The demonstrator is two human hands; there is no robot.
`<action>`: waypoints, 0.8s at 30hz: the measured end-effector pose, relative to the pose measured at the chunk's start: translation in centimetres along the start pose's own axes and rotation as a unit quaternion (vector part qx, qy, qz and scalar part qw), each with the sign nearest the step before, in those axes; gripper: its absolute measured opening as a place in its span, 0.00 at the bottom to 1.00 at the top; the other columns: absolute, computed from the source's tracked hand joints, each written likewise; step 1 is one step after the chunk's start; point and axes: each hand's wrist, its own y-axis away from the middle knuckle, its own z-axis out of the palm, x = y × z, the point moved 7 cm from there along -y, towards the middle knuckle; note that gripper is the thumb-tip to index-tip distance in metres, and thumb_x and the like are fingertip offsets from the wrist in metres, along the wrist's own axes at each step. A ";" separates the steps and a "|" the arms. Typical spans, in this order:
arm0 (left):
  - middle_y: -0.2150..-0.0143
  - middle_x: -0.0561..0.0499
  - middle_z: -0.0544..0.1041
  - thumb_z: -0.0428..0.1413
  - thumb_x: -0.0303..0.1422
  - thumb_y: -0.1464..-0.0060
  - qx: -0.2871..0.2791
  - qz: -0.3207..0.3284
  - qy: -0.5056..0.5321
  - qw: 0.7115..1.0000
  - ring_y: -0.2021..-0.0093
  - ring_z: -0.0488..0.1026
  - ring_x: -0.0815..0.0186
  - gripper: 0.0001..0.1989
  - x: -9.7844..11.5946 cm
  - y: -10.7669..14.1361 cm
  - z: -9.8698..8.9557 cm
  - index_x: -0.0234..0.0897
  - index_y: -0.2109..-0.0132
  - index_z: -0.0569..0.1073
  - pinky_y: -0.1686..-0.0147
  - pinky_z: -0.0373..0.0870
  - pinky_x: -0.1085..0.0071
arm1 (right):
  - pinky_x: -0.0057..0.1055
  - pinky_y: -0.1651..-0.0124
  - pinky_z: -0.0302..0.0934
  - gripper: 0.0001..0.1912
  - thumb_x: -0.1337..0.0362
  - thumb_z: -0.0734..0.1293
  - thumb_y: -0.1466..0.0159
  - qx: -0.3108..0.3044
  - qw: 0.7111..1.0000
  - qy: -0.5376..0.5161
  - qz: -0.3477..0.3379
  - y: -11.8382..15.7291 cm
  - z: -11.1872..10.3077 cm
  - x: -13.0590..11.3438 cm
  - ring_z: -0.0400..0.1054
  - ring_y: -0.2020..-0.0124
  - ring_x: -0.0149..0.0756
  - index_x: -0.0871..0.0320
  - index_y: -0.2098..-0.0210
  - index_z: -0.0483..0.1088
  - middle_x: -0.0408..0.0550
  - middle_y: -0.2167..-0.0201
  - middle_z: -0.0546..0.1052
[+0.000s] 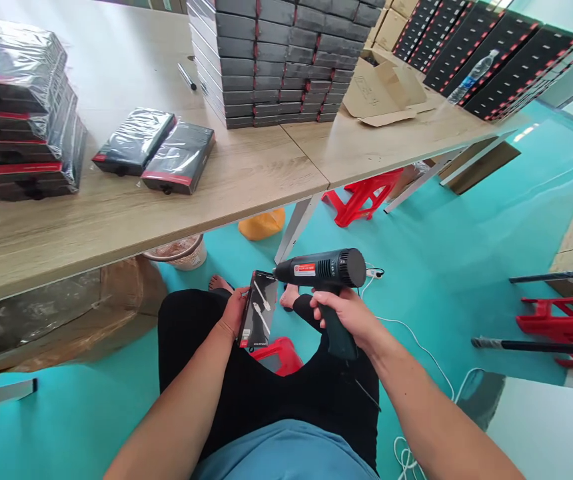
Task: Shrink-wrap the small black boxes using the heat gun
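Observation:
Over my lap, my left hand (235, 310) grips the left edge of a slim black box (259, 310) that shows white cables on its face. My right hand (339, 310) is wrapped round the handle of a dark heat gun (321, 268). The gun's nozzle points left and sits close to the box's top right corner; whether they touch I cannot tell. On the table in front, two film-wrapped black boxes (134, 140) lie side by side, left of a tall stack of dark boxes (286, 67).
Wrapped boxes (16, 113) are piled at the table's left end. The wooden table edge (246, 212) runs just beyond my knees. Below it are a waste basket (186, 253) and a large carton (116, 313). An opened carton (381, 90) and a bottle (474, 77) are at the right.

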 end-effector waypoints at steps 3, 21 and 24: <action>0.63 0.37 0.84 0.53 0.44 0.43 0.015 0.003 0.005 1.000 0.63 0.82 0.46 0.25 0.1 0.2 0.1 0.28 0.49 0.78 0.64 0.79 0.54 | 0.29 0.73 0.67 0.12 0.57 0.74 0.43 -0.042 0.999 -0.003 0.016 -0.1 0.9 0.2 0.71 0.73 0.34 0.60 0.66 0.77 0.48 0.71 0.79; 0.62 0.35 0.83 0.54 0.48 0.41 -0.016 -0.006 0.016 1.000 0.64 0.82 0.49 0.28 0.0 0.8 1.3 0.27 0.47 0.78 0.64 0.78 0.56 | 0.29 0.73 0.66 0.10 0.58 0.72 0.41 -0.016 0.999 0.034 -0.001 0.4 -0.8 0.4 0.70 0.73 0.33 0.60 0.66 0.76 0.47 0.70 0.78; 0.58 0.34 0.83 0.55 0.46 0.41 -0.010 0.024 0.026 0.999 0.61 0.82 0.48 0.27 0.5 1.4 1.3 0.27 0.45 0.76 0.61 0.79 0.55 | 0.29 0.75 0.65 0.12 0.58 0.73 0.42 -0.058 0.996 0.064 0.030 1.1 -1.8 1.7 0.70 0.74 0.34 0.60 0.65 0.77 0.47 0.71 0.77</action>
